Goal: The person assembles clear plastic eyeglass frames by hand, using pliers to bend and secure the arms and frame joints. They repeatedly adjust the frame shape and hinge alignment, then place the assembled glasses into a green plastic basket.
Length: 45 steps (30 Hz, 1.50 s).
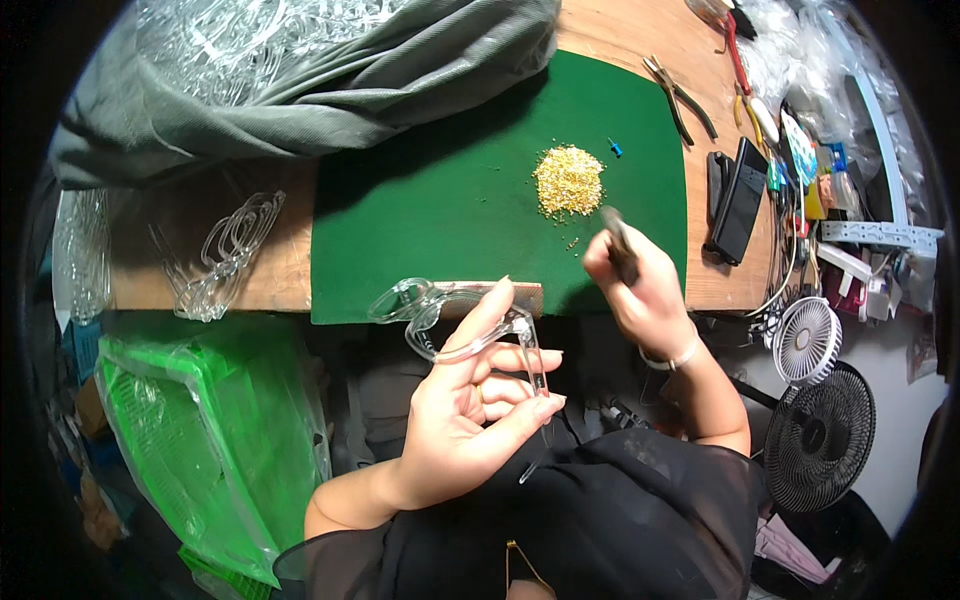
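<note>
My left hand [460, 425] is closed round a clear plastic eyeglass frame [527, 340]. The frame is held tilted in front of the mat's near edge, one temple pointing down past my thumb. My right hand [650, 290] grips a small dark-handled tool [622, 252] with a blurred metal tip; its exact kind does not show. That tip is just below a heap of tiny gold-coloured metal pieces [569, 182] on the green mat [420, 215]. The tool and the frame are apart. Behind my left fingers, a brownish strip [527, 292] lies along the mat's edge.
A grey cloth [400, 90] wraps many clear frames [250, 50] at the back left. More frames [225, 255] lie on the wooden table at left. Dark-handled pliers [685, 100], a phone [740, 205] and two fans [815, 430] are at right. A green crate [200, 430] stands below left.
</note>
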Tool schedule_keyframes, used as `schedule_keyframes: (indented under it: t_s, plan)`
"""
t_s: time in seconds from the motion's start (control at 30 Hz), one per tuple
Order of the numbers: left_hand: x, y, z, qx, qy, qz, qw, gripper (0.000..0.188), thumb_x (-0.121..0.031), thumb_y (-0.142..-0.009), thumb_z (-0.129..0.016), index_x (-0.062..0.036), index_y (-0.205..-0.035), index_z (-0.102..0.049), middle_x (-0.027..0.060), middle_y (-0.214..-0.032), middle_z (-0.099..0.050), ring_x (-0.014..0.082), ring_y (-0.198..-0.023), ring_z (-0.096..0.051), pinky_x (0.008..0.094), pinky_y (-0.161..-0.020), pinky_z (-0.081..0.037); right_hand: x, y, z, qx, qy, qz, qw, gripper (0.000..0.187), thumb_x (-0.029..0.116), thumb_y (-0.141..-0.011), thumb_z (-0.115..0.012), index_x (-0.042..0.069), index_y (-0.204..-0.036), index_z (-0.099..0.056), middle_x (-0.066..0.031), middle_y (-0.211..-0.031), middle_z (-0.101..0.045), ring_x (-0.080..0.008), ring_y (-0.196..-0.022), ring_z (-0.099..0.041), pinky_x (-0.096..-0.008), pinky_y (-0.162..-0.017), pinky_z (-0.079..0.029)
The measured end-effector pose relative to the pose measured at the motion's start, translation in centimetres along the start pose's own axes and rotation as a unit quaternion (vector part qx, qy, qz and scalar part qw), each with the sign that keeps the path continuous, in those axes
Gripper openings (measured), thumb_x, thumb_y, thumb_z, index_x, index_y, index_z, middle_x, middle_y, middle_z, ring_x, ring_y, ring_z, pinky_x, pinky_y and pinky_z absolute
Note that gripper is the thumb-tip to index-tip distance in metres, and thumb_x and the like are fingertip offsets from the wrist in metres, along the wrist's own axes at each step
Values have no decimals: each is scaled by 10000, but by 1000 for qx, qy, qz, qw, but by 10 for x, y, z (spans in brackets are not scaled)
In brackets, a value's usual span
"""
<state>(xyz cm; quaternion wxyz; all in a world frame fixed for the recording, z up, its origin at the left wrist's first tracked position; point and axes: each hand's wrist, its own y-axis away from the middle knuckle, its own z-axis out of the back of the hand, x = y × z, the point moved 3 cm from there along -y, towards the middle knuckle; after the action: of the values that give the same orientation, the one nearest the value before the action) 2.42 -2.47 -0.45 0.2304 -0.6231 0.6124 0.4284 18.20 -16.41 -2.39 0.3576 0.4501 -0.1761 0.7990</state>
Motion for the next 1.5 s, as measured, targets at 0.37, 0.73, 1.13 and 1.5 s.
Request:
schedule_keyframes:
  t_s: [0.37,0.73,1.13,1.5]
  plan:
    - [0,11,-10,69,105,37,991,787,134,-820,-579,-43,-1469,-170,94,-1030,-544,131,-874,-638,213,-726,-522,56,21,-20,23,-160,310,937,146,89,-748,-739,52,-855,-647,-39,-765,-645,-189,-666,-595,-309,-631,-427]
    - [3,12,-8,88,124,84,985,794,124,-827,-588,-37,-1473,-154,63,-988,-519,120,-834,-615,224,-754,-513,51,22,-21,43,-187,296,936,196,72,-712,-779,47,-857,-649,-54,-774,-646,-199,-688,-600,-334,-639,-447]
    - [5,11,-7,118,29,54,991,810,162,-819,-562,-40,-1473,-128,95,-977,-550,177,-877,-651,288,-820,-548,48,24,-20,60,-200,288,935,188,64,-722,-768,58,-860,-642,-47,-794,-645,-202,-710,-601,-332,-664,-452]
    - [5,9,-7,117,76,56,989,798,183,-801,-562,-22,-1461,-163,104,-1062,-503,179,-862,-648,326,-834,-562,44,25,-23,61,-230,298,924,149,91,-790,-744,44,-862,-623,-48,-779,-601,-170,-668,-509,-313,-609,-389]
